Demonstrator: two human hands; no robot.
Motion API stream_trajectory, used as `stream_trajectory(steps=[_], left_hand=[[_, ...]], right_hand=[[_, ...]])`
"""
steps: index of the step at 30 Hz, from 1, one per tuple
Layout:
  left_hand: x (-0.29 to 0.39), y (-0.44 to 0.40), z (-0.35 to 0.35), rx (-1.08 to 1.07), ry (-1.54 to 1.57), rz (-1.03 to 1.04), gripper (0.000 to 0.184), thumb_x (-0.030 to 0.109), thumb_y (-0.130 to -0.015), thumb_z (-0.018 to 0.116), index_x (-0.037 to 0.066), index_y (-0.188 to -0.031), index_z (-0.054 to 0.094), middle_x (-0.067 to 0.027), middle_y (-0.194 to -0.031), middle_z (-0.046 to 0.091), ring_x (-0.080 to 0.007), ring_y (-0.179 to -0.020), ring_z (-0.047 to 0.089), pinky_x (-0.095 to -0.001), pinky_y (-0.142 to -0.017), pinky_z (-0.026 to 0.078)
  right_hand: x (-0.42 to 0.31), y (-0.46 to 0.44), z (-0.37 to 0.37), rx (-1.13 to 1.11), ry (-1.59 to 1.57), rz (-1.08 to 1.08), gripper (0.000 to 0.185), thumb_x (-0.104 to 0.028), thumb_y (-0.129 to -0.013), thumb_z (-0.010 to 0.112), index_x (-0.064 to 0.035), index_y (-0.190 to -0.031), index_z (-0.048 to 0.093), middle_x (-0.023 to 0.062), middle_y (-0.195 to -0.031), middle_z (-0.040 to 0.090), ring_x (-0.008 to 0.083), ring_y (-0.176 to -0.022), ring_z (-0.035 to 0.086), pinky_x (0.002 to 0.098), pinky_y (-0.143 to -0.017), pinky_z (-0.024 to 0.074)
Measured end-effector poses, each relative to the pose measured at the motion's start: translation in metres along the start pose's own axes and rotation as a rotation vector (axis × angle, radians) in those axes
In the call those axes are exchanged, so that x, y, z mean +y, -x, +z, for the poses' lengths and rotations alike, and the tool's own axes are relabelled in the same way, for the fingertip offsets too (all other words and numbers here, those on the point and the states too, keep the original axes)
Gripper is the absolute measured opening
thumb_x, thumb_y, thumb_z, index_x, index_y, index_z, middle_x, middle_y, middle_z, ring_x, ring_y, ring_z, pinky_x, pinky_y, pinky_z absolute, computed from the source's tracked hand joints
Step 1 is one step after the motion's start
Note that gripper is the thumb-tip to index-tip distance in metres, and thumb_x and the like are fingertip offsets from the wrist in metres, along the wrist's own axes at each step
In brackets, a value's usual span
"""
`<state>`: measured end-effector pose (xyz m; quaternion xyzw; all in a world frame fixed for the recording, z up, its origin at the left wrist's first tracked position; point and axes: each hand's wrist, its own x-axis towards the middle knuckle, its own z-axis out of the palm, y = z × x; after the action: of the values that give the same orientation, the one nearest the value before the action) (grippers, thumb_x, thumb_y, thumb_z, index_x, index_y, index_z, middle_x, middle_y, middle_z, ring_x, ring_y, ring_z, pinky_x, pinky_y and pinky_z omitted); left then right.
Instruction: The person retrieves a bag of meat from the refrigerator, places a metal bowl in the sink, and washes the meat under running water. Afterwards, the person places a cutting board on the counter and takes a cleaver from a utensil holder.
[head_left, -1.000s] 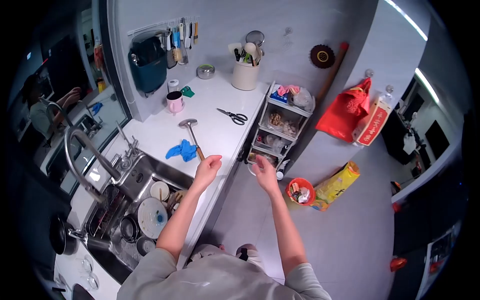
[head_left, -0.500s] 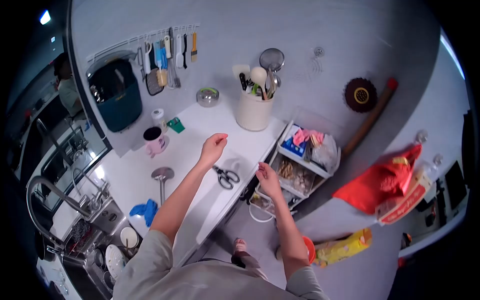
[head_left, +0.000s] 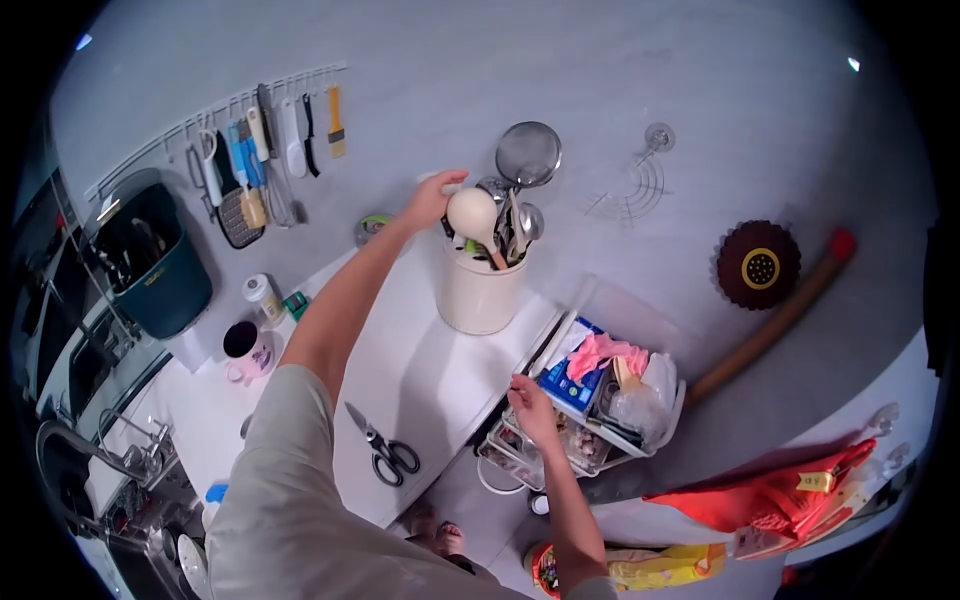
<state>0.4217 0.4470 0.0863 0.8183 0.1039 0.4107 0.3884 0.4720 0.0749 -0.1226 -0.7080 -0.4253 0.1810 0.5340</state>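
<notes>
My left hand (head_left: 430,203) is at the left rim of a cream utensil crock (head_left: 480,293), its fingers bent around the top of the utensils. A pale edge shows behind the fingers; what they grip is hidden. Beside them a cream ladle (head_left: 472,214) stands in the crock, with a metal strainer (head_left: 529,154) behind it. My right hand (head_left: 532,408) hovers in front of the clear drawer unit (head_left: 585,452), fingers loosely curled and no held thing visible. Black-handled scissors (head_left: 380,446) lie on the white counter (head_left: 430,370), between my arms.
A pink mug (head_left: 249,356), a white-capped jar (head_left: 263,298) and a green clip (head_left: 295,305) stand at the left. Tools, including a yellow brush (head_left: 336,125), hang above near a dark green bin (head_left: 160,280). A red bag (head_left: 770,500) hangs at the right.
My left hand has moved forward from above the counter to the top of the utensil crock. My right hand stays near the drawers. The view has shifted toward the wall.
</notes>
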Motion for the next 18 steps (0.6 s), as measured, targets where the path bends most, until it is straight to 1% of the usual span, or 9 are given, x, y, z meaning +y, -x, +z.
stream_trajectory(steps=[1,2,3,6,9,11,13,16,18], left_hand=[[-0.010,-0.013,-0.001,-0.072,-0.071,0.093,0.036,0.008,-0.083,0.058,0.001,-0.118,0.054,-0.0107,-0.114,0.061,-0.0186,-0.100,0.059,-0.0305,-0.087,0.046],[-0.021,-0.020,0.000,-0.143,-0.141,0.182,0.038,0.007,-0.081,0.059,0.001,-0.119,0.054,-0.0106,-0.114,0.061,-0.0183,-0.100,0.059,-0.0304,-0.087,0.046],[-0.011,-0.025,0.000,-0.297,0.033,0.015,0.039,0.003,-0.079,0.059,0.001,-0.118,0.054,-0.0101,-0.112,0.061,-0.0176,-0.100,0.059,-0.0298,-0.088,0.046],[-0.013,-0.032,0.000,-0.342,0.003,0.123,0.038,0.005,-0.080,0.059,0.001,-0.118,0.054,-0.0096,-0.110,0.061,-0.0178,-0.100,0.058,-0.0302,-0.086,0.047],[-0.013,-0.036,0.003,-0.266,-0.168,0.254,0.034,0.009,-0.077,0.061,0.001,-0.110,0.059,-0.0123,-0.100,0.064,-0.0220,-0.092,0.062,-0.0318,-0.079,0.049],[-0.032,-0.052,0.013,-0.298,-0.231,0.043,0.035,0.012,-0.075,0.063,0.000,-0.108,0.059,-0.0129,-0.099,0.063,-0.0217,-0.089,0.061,-0.0314,-0.077,0.048],[0.003,-0.045,0.009,-0.286,-0.538,0.132,0.032,0.018,-0.073,0.064,0.001,-0.100,0.062,-0.0159,-0.088,0.064,-0.0247,-0.079,0.062,-0.0332,-0.071,0.048],[0.002,-0.037,0.014,-0.202,-0.589,0.351,0.033,0.020,-0.073,0.065,0.001,-0.099,0.062,-0.0163,-0.080,0.064,-0.0264,-0.072,0.063,-0.0340,-0.067,0.049],[0.004,-0.034,0.012,-0.120,-0.604,0.277,0.031,0.019,-0.073,0.065,0.001,-0.098,0.063,-0.0151,-0.078,0.064,-0.0245,-0.071,0.064,-0.0326,-0.065,0.049]], right_hand=[[0.005,-0.005,-0.003,-0.004,0.003,-0.003,0.031,-0.008,-0.087,0.056,0.0004,-0.117,0.053,0.0108,-0.100,0.062,0.0143,-0.086,0.059,0.0255,-0.073,0.0480],[0.010,-0.009,-0.006,-0.017,0.021,0.016,0.031,-0.008,-0.087,0.056,0.0003,-0.117,0.053,0.0106,-0.100,0.062,0.0143,-0.086,0.060,0.0256,-0.073,0.0480],[0.007,-0.012,-0.010,-0.030,0.038,0.034,0.031,-0.008,-0.087,0.056,0.0003,-0.116,0.053,0.0104,-0.100,0.062,0.0143,-0.086,0.060,0.0256,-0.073,0.0481],[0.006,-0.020,-0.010,-0.040,0.079,0.068,0.030,-0.008,-0.087,0.056,-0.0007,-0.116,0.053,0.0109,-0.102,0.063,0.0150,-0.086,0.061,0.0257,-0.073,0.0481],[0.014,-0.027,-0.001,-0.062,0.069,0.091,0.030,-0.008,-0.087,0.056,-0.0018,-0.116,0.053,0.0119,-0.104,0.063,0.0161,-0.088,0.061,0.0262,-0.075,0.0480],[0.016,-0.031,0.007,-0.097,0.054,0.108,0.031,-0.009,-0.087,0.056,-0.0023,-0.117,0.053,0.0123,-0.104,0.063,0.0169,-0.089,0.061,0.0266,-0.076,0.0478],[0.020,-0.035,0.016,-0.120,0.072,0.082,0.031,-0.010,-0.087,0.056,-0.0025,-0.117,0.053,0.0122,-0.104,0.063,0.0172,-0.090,0.061,0.0270,-0.077,0.0477],[0.014,-0.035,0.021,-0.151,0.089,0.070,0.032,-0.011,-0.087,0.056,-0.0031,-0.118,0.052,0.0131,-0.105,0.064,0.0188,-0.091,0.062,0.0282,-0.077,0.0482],[0.007,-0.034,0.021,-0.153,0.099,0.069,0.032,-0.011,-0.087,0.056,-0.0035,-0.118,0.053,0.0137,-0.106,0.064,0.0197,-0.091,0.063,0.0288,-0.076,0.0486]])
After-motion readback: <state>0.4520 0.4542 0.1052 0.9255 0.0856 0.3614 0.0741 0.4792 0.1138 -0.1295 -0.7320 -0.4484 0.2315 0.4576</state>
